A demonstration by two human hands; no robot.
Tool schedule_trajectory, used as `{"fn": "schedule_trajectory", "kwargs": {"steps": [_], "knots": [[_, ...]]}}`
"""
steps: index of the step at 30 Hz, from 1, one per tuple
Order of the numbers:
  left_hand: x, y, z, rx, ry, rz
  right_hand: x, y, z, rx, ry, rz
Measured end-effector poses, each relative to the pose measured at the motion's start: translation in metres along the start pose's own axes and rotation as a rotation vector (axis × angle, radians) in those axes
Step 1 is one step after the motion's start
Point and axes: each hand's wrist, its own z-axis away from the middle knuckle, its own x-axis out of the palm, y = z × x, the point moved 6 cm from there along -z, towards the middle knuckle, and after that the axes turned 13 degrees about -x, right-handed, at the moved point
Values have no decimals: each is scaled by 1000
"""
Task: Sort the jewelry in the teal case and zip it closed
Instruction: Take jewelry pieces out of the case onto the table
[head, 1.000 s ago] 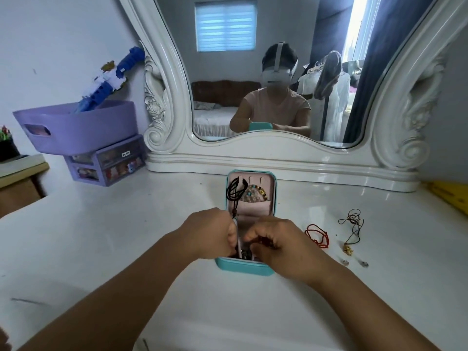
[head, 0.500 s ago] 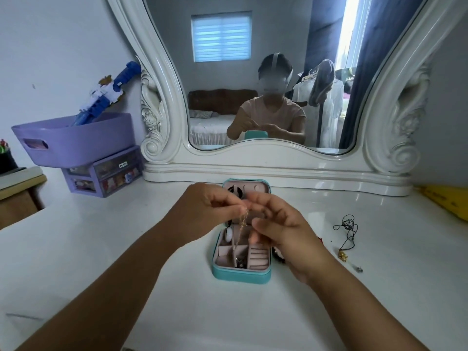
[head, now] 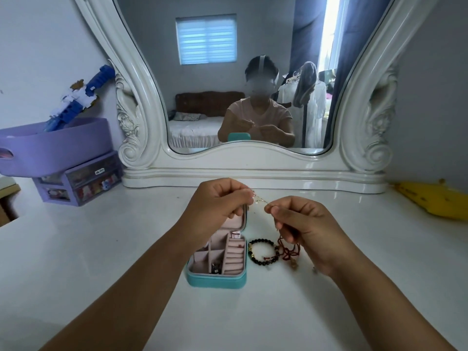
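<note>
Pinching a thin gold chain (head: 260, 201) between them — left hand (head: 220, 201), right hand (head: 301, 224) — raised above the open teal case (head: 217, 277).

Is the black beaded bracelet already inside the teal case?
No, the black beaded bracelet lies on the white tabletop just right of the open teal case.
</note>
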Motion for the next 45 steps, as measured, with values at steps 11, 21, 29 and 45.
{"fn": "schedule_trajectory", "kwargs": {"steps": [11,21,29,45], "knots": [[69,-5,-15,-95,-153,214,-74,-17,3,-76,92,268],[135,-25,-21,-98,-162,-124,-165,13,12,13,238,483],[199,-47,-16,41,-179,-524,-182,38,11,-63,189,709],[155,-40,-22,101,-92,-623,-187,43,18,-8,139,894]]}}
